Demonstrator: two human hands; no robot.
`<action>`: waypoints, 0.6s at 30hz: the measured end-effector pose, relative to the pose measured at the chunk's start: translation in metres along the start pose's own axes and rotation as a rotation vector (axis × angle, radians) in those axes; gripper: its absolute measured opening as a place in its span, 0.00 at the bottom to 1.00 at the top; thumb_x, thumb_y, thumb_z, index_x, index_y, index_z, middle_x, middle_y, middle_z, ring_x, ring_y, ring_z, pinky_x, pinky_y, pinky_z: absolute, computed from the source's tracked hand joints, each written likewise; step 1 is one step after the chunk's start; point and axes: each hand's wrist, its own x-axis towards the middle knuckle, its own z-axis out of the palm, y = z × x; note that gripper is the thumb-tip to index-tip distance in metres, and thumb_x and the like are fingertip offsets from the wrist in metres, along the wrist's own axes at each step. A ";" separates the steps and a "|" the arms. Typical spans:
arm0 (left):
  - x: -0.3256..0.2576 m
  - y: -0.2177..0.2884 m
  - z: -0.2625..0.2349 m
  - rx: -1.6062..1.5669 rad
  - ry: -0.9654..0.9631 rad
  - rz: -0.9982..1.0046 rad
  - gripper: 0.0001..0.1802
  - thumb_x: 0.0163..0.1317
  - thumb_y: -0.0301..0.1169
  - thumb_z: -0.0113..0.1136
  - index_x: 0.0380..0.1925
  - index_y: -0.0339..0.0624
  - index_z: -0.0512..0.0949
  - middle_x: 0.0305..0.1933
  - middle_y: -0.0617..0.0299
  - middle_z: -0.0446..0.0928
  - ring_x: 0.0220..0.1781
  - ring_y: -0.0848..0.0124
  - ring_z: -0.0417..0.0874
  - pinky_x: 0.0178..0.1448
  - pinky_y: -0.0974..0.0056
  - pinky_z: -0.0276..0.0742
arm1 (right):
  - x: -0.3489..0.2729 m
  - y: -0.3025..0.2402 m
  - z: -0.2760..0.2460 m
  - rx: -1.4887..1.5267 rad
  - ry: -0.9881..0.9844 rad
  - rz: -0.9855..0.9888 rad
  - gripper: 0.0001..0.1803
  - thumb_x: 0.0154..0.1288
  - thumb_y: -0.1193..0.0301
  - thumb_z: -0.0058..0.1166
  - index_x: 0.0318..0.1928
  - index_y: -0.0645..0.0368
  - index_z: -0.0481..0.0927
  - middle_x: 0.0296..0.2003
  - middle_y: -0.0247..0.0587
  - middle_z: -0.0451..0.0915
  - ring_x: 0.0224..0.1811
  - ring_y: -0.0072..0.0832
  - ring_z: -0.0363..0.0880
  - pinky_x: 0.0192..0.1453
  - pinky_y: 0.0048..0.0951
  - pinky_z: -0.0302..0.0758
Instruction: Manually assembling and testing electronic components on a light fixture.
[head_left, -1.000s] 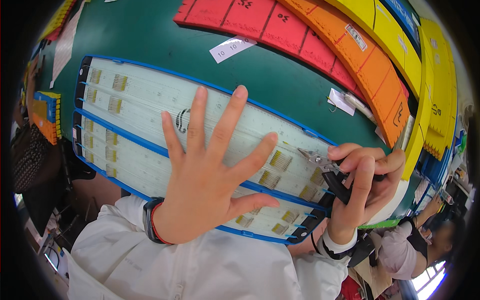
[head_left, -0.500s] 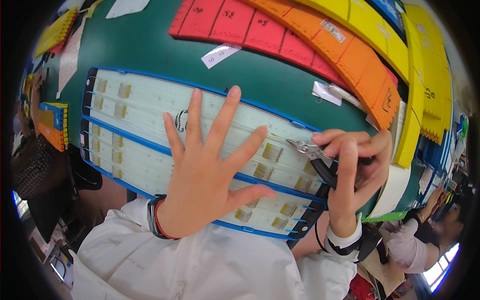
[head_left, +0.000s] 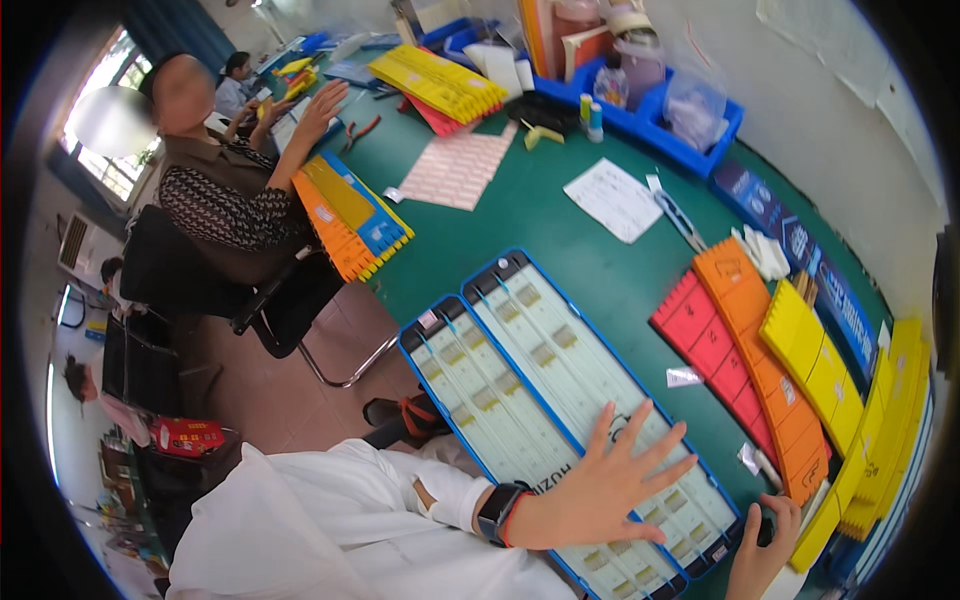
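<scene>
My left hand (head_left: 610, 485) is spread flat over a long blue-edged hinged case (head_left: 580, 385), palm down and fingers apart. The case lies open at a slant across the table's near edge; its two pale halves carry thin lines and rows of small yellowish comb-like clusters. Beside the near right end of the case, my right hand (head_left: 762, 550) is curled, partly cut off by the lower edge. A black handle of the small pliers (head_left: 766, 532) shows between its fingers; the jaws are hidden.
Red (head_left: 715, 350), orange (head_left: 765, 370) and yellow (head_left: 820, 370) notched foam boards lie on the right. Blue trays (head_left: 650, 125) stand along the wall. At the far left, a co-worker (head_left: 225, 190) sits by an orange-and-blue board (head_left: 350, 215), one hand raised. A paper sheet (head_left: 612, 200) lies beyond the case.
The view has swung left and up, bringing the co-worker and wall into sight. My left hand stays spread over the case. The pliers in my right hand are now mostly hidden.
</scene>
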 end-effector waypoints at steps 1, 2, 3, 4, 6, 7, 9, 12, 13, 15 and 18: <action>-0.002 0.000 -0.002 -0.007 0.016 0.002 0.46 0.55 0.67 0.47 0.69 0.56 0.56 0.74 0.50 0.46 0.71 0.34 0.46 0.61 0.23 0.45 | 0.008 -0.007 0.000 0.089 -0.037 0.041 0.07 0.63 0.73 0.56 0.34 0.64 0.77 0.35 0.48 0.79 0.37 0.40 0.80 0.41 0.31 0.75; -0.002 -0.001 -0.002 -0.017 0.035 0.011 0.46 0.55 0.67 0.46 0.69 0.55 0.56 0.74 0.50 0.47 0.70 0.34 0.46 0.61 0.23 0.46 | 0.015 -0.013 0.003 0.171 -0.072 0.082 0.07 0.61 0.72 0.57 0.34 0.64 0.79 0.36 0.48 0.79 0.39 0.41 0.79 0.41 0.31 0.73; -0.003 -0.004 -0.001 -0.002 0.062 0.016 0.46 0.55 0.67 0.46 0.69 0.55 0.56 0.74 0.50 0.47 0.70 0.34 0.46 0.61 0.23 0.46 | 0.022 -0.014 0.010 0.171 -0.046 0.064 0.07 0.61 0.72 0.57 0.34 0.64 0.79 0.36 0.48 0.79 0.39 0.41 0.79 0.41 0.31 0.73; -0.004 -0.005 0.001 -0.014 0.076 0.028 0.46 0.56 0.67 0.46 0.69 0.54 0.56 0.73 0.50 0.47 0.70 0.35 0.46 0.61 0.24 0.46 | 0.027 -0.010 0.022 0.220 -0.049 -0.006 0.06 0.58 0.75 0.58 0.34 0.64 0.77 0.33 0.45 0.76 0.36 0.36 0.77 0.41 0.29 0.71; -0.003 -0.005 0.001 -0.027 0.066 0.029 0.44 0.56 0.67 0.46 0.67 0.53 0.60 0.73 0.51 0.49 0.71 0.37 0.47 0.62 0.24 0.45 | 0.037 -0.011 0.035 0.400 -0.164 0.086 0.05 0.53 0.81 0.57 0.31 0.65 0.75 0.30 0.45 0.74 0.34 0.36 0.74 0.39 0.29 0.70; -0.004 -0.003 0.001 -0.012 0.096 0.025 0.44 0.56 0.67 0.46 0.67 0.53 0.60 0.73 0.51 0.49 0.71 0.37 0.47 0.62 0.24 0.45 | 0.039 -0.007 0.037 0.401 -0.146 0.057 0.05 0.53 0.81 0.57 0.31 0.65 0.75 0.30 0.45 0.74 0.34 0.36 0.74 0.39 0.29 0.70; -0.006 -0.004 0.003 -0.088 0.070 0.027 0.44 0.55 0.68 0.46 0.63 0.49 0.66 0.72 0.49 0.51 0.71 0.36 0.45 0.66 0.28 0.38 | 0.046 -0.013 0.036 0.306 -0.265 0.071 0.04 0.55 0.81 0.54 0.32 0.65 0.73 0.29 0.45 0.72 0.33 0.37 0.74 0.38 0.31 0.69; -0.007 -0.001 -0.008 -0.077 0.050 -0.009 0.41 0.53 0.65 0.51 0.61 0.54 0.68 0.72 0.52 0.53 0.72 0.40 0.45 0.67 0.28 0.38 | 0.046 -0.026 0.026 0.114 -0.377 0.130 0.06 0.61 0.73 0.54 0.36 0.62 0.78 0.36 0.49 0.79 0.42 0.44 0.77 0.45 0.36 0.72; -0.006 0.003 -0.013 -0.061 -0.005 -0.034 0.38 0.52 0.62 0.58 0.61 0.59 0.70 0.72 0.54 0.52 0.73 0.42 0.43 0.67 0.28 0.40 | 0.044 -0.026 0.027 0.031 -0.331 0.050 0.05 0.60 0.74 0.53 0.36 0.61 0.78 0.35 0.50 0.78 0.42 0.45 0.77 0.46 0.39 0.72; -0.009 0.000 -0.007 -0.078 0.017 0.007 0.40 0.53 0.65 0.51 0.61 0.54 0.69 0.71 0.53 0.54 0.72 0.40 0.45 0.67 0.28 0.38 | 0.041 -0.025 0.025 0.014 -0.320 0.017 0.05 0.60 0.74 0.52 0.35 0.62 0.76 0.34 0.51 0.77 0.42 0.49 0.75 0.45 0.41 0.72; -0.013 -0.009 -0.008 -0.057 -0.001 0.061 0.42 0.55 0.67 0.46 0.62 0.51 0.66 0.71 0.52 0.53 0.71 0.39 0.47 0.65 0.26 0.39 | 0.024 -0.015 0.032 0.164 -0.127 -0.048 0.04 0.59 0.83 0.49 0.34 0.65 0.70 0.28 0.46 0.71 0.31 0.38 0.73 0.37 0.32 0.69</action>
